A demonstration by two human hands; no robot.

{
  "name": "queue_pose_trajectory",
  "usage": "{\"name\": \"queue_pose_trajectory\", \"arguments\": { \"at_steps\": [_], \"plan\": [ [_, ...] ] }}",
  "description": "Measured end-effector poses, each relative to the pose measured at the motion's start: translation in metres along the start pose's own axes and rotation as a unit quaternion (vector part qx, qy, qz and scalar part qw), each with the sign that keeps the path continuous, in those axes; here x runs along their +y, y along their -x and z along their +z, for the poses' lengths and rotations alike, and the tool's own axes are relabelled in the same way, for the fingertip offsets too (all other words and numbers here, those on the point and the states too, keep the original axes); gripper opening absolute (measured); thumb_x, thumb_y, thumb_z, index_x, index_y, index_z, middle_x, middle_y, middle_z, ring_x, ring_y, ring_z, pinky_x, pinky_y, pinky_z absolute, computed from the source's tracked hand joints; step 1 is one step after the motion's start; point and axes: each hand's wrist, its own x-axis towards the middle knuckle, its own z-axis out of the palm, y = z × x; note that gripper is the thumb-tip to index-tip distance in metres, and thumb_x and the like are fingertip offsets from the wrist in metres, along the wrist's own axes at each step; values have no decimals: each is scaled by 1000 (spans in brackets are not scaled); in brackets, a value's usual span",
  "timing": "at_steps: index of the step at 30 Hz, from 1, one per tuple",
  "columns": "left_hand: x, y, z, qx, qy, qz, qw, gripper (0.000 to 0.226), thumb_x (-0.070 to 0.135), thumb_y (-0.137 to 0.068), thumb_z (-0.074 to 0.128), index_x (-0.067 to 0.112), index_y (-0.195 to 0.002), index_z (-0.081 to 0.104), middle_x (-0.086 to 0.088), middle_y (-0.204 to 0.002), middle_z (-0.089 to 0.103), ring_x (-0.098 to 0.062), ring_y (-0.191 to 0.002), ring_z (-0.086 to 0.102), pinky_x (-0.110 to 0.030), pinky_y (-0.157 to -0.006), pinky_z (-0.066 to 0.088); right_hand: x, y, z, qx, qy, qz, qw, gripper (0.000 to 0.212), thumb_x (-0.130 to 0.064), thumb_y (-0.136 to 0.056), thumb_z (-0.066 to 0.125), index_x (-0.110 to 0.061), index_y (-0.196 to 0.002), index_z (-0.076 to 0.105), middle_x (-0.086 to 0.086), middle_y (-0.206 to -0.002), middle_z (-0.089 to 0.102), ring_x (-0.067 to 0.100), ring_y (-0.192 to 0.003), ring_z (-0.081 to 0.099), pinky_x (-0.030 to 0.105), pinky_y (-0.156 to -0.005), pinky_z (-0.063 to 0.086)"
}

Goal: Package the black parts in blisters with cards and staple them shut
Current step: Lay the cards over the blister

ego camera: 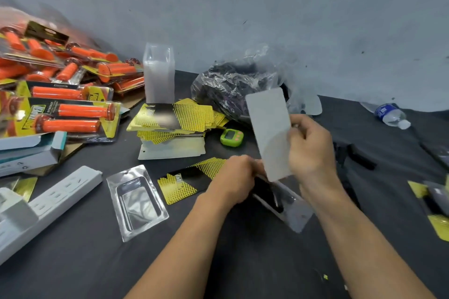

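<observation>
1. Our right hand (311,150) pinches the card (269,128) upright by its edge.
2. Our left hand (235,177) grips the blister (289,211) with its black part (267,192), just below that pinch, long axis slanting down-right.
3. We judge the card must tilt down to match it.

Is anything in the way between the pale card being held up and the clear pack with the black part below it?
Nothing visible. The right grip pinches the card just above the blister holding the black part; the left grip holds the blister's far end, beside the card's lower edge.
</observation>
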Motion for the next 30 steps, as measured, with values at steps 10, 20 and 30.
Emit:
{"name": "queue_pose_trajectory", "arguments": {
  "at_steps": [10,20,30],
  "plan": [
    [23,21,20,150,-129,-131,971,33,48,-94,60,36,-124,69,8,-112,72,-18,-118,59,-34,-77,43,48,65,-77,-151,142,151,967,57,-68,-54,70,-40,-101,54,-22,-87,63,3,-71,59,30,-54,47],
    [13,-1,11,255,98,-165,948,65,38,-97,68,25,-154,40,1,-141,59,-20,-133,50,-36,-108,40,63,73,-73,-146,54,165,974,38,-62,-66,61,-48,-101,67,-29,-101,69,-3,-97,63,27,-83,50],
    [28,21,21,25,163,-277,947,64,44,-75,78,32,-128,43,0,-102,69,-23,-87,70,-39,-77,59,60,69,-80,-173,-239,307,905,25,-20,-100,58,-27,-102,82,10,-104,78,16,-80,70,33,-68,57]
  ]
}}
